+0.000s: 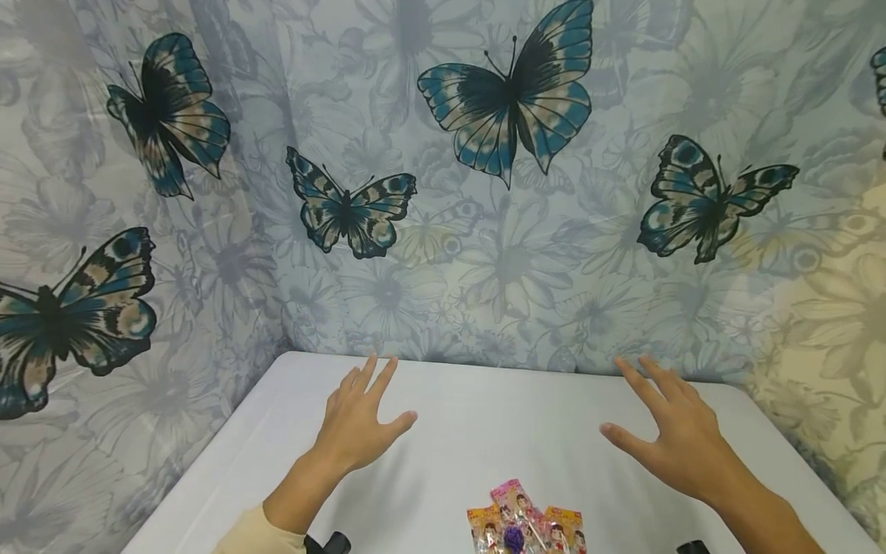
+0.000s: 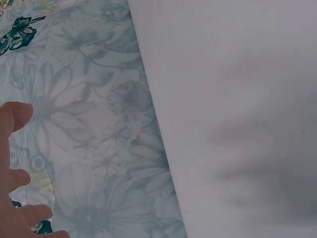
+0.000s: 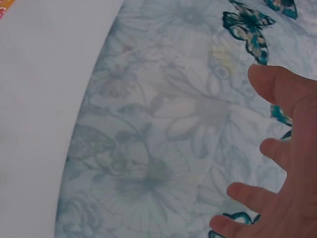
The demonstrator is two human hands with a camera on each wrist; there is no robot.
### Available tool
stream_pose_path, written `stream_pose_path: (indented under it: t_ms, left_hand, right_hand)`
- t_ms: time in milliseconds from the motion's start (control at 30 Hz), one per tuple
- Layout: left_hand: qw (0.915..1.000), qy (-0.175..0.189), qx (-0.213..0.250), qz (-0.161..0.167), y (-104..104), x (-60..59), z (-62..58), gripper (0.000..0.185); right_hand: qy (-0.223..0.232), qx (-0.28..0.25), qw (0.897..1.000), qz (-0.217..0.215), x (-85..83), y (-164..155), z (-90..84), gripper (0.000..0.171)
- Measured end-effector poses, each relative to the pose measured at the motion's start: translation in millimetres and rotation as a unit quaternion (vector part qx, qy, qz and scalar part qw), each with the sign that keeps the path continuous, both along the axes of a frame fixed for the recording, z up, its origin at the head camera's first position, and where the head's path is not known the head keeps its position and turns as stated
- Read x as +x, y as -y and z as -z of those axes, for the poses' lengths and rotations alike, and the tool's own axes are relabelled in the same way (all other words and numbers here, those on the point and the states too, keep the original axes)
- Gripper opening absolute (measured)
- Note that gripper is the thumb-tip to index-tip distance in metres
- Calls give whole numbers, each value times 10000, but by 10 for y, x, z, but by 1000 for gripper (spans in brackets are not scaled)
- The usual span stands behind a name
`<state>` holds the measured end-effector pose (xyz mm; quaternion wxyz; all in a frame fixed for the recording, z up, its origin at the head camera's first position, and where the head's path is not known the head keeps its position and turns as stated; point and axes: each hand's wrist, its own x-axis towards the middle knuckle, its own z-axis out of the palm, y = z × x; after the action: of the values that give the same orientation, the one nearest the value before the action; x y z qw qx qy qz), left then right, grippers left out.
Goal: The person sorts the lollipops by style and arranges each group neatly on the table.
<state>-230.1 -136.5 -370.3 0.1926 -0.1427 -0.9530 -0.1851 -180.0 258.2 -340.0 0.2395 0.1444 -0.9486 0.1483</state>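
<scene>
Both hands are held out over the white table (image 1: 498, 431), fingers spread and holding nothing. My left hand (image 1: 360, 423) is over the left part, thumb pointing right; its fingers (image 2: 33, 214) also show at the left edge of the left wrist view. On the right side is my right hand (image 1: 674, 438), thumb pointing left, with its fingers (image 3: 252, 197) spread in the right wrist view. Between the hands, nearer the front, lie several small candy packets (image 1: 512, 500) in pink and orange wrappers with printed figures. A round purple piece (image 1: 514, 537) shows among them; the bottom of the frame cuts them off.
Walls of pale floral cloth (image 1: 388, 300) with large teal butterflies (image 1: 511, 100) stand behind and to the left of the table. Black objects show at the bottom edge, one by the left wrist (image 1: 338, 542) and one near the right forearm (image 1: 692, 547).
</scene>
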Motion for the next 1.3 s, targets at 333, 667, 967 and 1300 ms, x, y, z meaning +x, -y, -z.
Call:
stream_pose_path:
  t_ms: [333,667,967,1300]
  left_hand:
    - [9965,419,339,634,-171,98,276,72]
    - [9911,807,327,1011,-300,177,499,75]
    - [9844,1014,508,1346,-427,223,714,76]
    - [9753,1013,749,1815,-555,273,942,74]
  right_hand:
    - [134,-96,9992,-366,32,0,238,77]
    - [624,-256,9969,-411,64,43,449,69]
    - [704,-555,9939,-648,79,50,687,64]
    - [863,-781,9899,-815,86,124,908,62]
